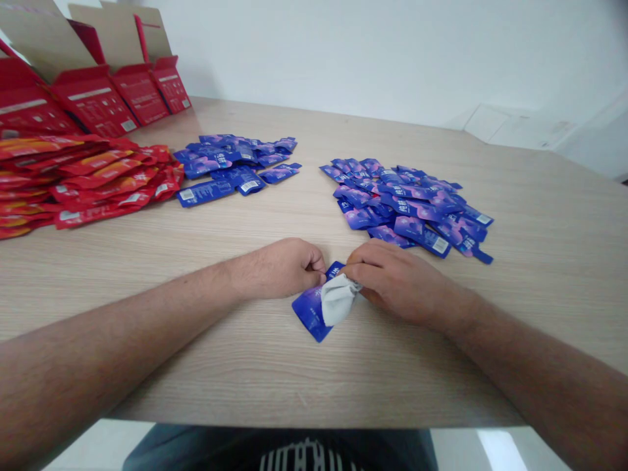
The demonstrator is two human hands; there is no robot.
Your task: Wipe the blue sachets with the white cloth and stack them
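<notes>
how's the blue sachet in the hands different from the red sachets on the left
The blue sachet is blue-purple, while the red sachets are red with orange. The blue sachet sits alone between the left hand and right hand, while the red sachets lie overlapped in a heap. A white sheet sticks out of the blue sachet, but none shows on the red sachets. Both are flat printed pouches.

The single view comes from a camera worn on the person's head, set above and just behind the near edge of the pale wood-grain counter and facing forward and down. It looks closely over the left hand and the right hand, which meet at a blue foil sachet just below the middle of the frame, while a white wall fills the top.
</notes>
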